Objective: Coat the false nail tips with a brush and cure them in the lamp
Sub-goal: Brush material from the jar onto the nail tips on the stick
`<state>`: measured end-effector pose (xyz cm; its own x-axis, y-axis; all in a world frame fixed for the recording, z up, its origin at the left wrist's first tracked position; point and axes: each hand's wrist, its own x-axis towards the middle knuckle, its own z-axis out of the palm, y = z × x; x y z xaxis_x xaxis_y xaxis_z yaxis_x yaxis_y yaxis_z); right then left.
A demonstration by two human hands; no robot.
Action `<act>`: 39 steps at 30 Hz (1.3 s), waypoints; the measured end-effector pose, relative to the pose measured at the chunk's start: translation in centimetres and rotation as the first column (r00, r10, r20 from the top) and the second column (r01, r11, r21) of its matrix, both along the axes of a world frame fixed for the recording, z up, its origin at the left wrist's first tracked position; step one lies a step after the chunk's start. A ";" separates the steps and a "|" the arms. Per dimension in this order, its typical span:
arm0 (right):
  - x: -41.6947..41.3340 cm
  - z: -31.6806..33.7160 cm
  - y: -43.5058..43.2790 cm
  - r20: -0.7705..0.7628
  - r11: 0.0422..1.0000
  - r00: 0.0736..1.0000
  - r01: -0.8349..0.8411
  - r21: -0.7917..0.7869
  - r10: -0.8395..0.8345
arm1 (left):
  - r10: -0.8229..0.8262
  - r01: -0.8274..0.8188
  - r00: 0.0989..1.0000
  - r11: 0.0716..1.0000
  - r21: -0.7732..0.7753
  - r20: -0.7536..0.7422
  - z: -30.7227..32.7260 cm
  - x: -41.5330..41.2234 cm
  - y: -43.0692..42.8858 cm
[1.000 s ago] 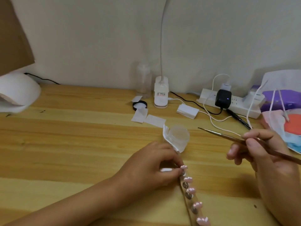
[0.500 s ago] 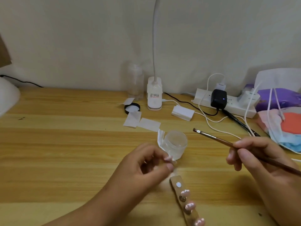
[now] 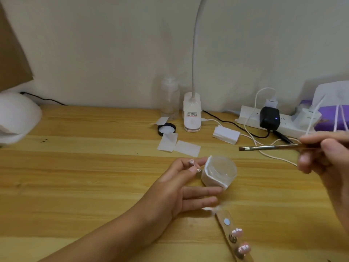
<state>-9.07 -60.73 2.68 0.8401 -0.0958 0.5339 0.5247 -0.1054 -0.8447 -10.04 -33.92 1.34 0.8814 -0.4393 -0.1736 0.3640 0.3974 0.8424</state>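
**Just now: one nail tip pinched, brush held level**

The thumb and forefinger of the left hand (image 3: pixel 175 190) pinch a small pale nail tip (image 3: pixel 191 162) near the middle of the frame. The other fingers (image 3: pixel 202 191) of that hand reach out straight over the tabletop (image 3: pixel 94 176). The pinched tip sits just beside a clear jar (image 3: pixel 221 170) that has a white pad wrapped round its side.

At the right edge, the right hand (image 3: pixel 326 159) curls its fingers round the handle of the brush (image 3: pixel 268 147). The brush runs almost level toward the left. Its bristles hang in the air to the upper right of the jar and touch nothing.

At the bottom edge, below the left hand, a wooden strip (image 3: pixel 221 216) lies on the tabletop. It carries two pink nail tips (image 3: pixel 237 232), each next to a metal stud, and one pale dot near its upper end.

The white curing lamp (image 3: pixel 17 118) stands at the left edge, blurred and well apart from both hands.

Along the wall at the back:
- a clear bottle (image 3: pixel 170 103)
- a desk lamp base (image 3: pixel 191 116)
- a black lid (image 3: pixel 166 128)
- loose white pads (image 3: pixel 178 145)
- a power strip (image 3: pixel 247 118) with a black adapter (image 3: pixel 269 118)
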 end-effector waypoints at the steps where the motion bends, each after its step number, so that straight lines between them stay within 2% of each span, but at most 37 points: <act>1: 0.1 -0.6 0.7 -0.003 1.000 1.000 0.002 0.002 -0.002 | -0.033 0.033 0.999 0.999 -0.001 0.000 0.1 0.1 0.1; 3: -0.1 -1.6 1.6 0.007 1.000 1.000 0.025 0.004 -0.025 | -0.084 0.084 0.996 0.996 -0.018 0.007 0.0 0.2 0.4; 7: -1.2 -2.3 2.6 0.071 0.990 0.997 0.039 -0.134 -0.029 | -0.147 0.148 0.988 0.989 -0.031 0.037 -0.6 0.3 0.7; 13: -2.1 -2.4 2.8 0.142 0.984 0.989 0.049 -0.173 -0.025 | -0.171 0.175 0.982 0.984 -0.031 0.082 -1.1 0.4 0.6; 21: -1.5 -2.2 3.7 0.124 0.956 0.991 -0.001 -0.294 0.040 | -0.170 0.172 0.978 0.985 -0.004 0.117 -1.0 0.2 0.5; 24: -1.1 -1.7 4.1 0.068 0.950 0.997 -0.017 -0.313 0.040 | -0.168 0.168 0.978 0.986 0.012 0.122 -1.0 0.1 0.5; 28: -0.6 -1.3 4.4 0.053 0.871 0.998 0.000 -0.492 0.030 | -0.168 0.167 0.978 0.986 0.021 0.121 -0.9 0.2 0.5; 30: -0.4 -1.1 4.3 0.059 0.848 0.998 0.010 -0.531 0.025 | -0.168 0.167 0.979 0.986 0.014 0.117 -0.9 0.2 0.5; 32: -0.4 -1.0 4.0 0.036 0.868 0.999 0.002 -0.496 0.018 | -0.166 0.165 0.979 0.986 0.020 0.120 -0.9 0.2 0.5; 35: -0.5 -1.1 3.4 0.006 0.955 0.999 -0.038 -0.295 0.042 | -0.159 0.158 0.980 0.987 0.020 0.123 -1.1 0.3 0.4; 39: -0.9 -1.6 2.5 0.026 0.997 1.000 -0.007 -0.082 0.009 | -0.150 0.151 0.984 0.989 -0.006 0.097 -1.2 0.2 0.5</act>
